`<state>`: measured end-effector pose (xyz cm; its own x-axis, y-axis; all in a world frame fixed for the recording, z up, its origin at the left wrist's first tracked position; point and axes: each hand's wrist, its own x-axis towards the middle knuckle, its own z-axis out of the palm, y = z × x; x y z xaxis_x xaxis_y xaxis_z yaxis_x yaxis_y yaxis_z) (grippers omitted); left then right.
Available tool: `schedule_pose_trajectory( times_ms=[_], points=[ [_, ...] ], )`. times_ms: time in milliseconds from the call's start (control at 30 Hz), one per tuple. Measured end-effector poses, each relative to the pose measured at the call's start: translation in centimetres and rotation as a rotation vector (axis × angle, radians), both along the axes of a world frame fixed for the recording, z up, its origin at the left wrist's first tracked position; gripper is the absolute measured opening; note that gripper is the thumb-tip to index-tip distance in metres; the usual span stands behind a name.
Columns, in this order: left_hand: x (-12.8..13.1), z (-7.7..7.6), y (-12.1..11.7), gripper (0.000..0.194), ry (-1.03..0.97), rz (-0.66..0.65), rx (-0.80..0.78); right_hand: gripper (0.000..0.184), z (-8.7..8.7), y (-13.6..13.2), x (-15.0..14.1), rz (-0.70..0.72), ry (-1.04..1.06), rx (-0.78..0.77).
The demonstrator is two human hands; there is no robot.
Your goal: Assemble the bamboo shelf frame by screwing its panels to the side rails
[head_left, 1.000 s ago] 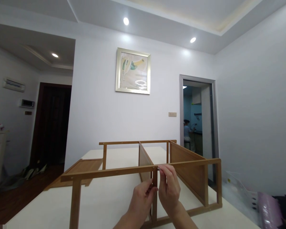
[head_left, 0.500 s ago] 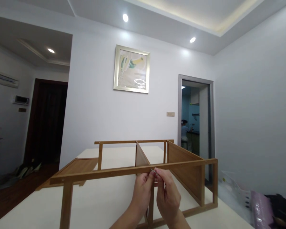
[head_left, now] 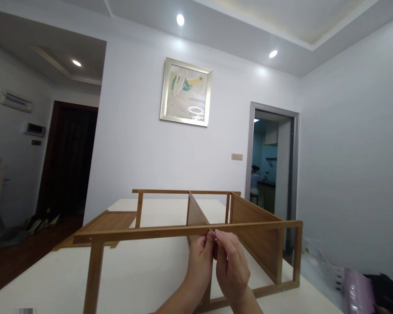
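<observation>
Two Hands Meet at the Rail of a Wooden Frame

In the lower centre of the frame, the right hand (head_left: 232,264) has its fingers clamped on a thin metal piece (head_left: 213,233), whose tip meets the near rail of a wooden frame (head_left: 144,233). The left hand (head_left: 199,259) is just beside it, thumb raised at the underside of that rail, close to a middle post. Its other fingers are partly hidden, so whether they are closed on anything cannot be told.

The wooden frame lies on its side across a white surface (head_left: 134,274), with a middle panel (head_left: 196,211) and a wider panel (head_left: 257,235) running between its near and far rails. At lower left, a loose-looking wooden panel (head_left: 109,221) lies on the surface, partly behind the near rail.

At lower right, beyond the surface's edge, a purple package (head_left: 358,290) is beside a black item (head_left: 388,292) and clear plastic.

Farther back, a framed picture (head_left: 186,92) hangs on the wall at upper centre. Through a doorway (head_left: 249,150) right of centre, a person (head_left: 255,179) is seated by a dark counter.
</observation>
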<state>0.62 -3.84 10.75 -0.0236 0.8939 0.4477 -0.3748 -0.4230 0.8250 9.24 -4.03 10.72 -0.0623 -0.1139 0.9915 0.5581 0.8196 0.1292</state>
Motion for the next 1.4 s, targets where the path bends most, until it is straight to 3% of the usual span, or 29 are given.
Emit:
schedule_pose_trajectory(
  times_ms=[533,967,1233,1400],
  points=[
    [-0.1,-0.2,0.3,0.054,0.021,-0.008,-0.007,0.033,0.6,-0.4,0.9,-0.207,-0.058,0.096],
    [-0.3,0.1,0.0,0.046,-0.035,-0.066,-0.024,0.035,0.9,-0.6,0.9,-0.243,-0.055,0.126],
    [-0.4,-0.3,0.3,0.041,-0.101,-0.129,-0.057,0.032,0.3,-1.1,-0.1,-0.103,-0.175,0.014],
    [-0.5,-0.2,0.1,0.045,-0.090,-0.093,-0.028,0.028,0.6,-1.5,-0.9,0.066,-0.106,-0.105]
  ],
)
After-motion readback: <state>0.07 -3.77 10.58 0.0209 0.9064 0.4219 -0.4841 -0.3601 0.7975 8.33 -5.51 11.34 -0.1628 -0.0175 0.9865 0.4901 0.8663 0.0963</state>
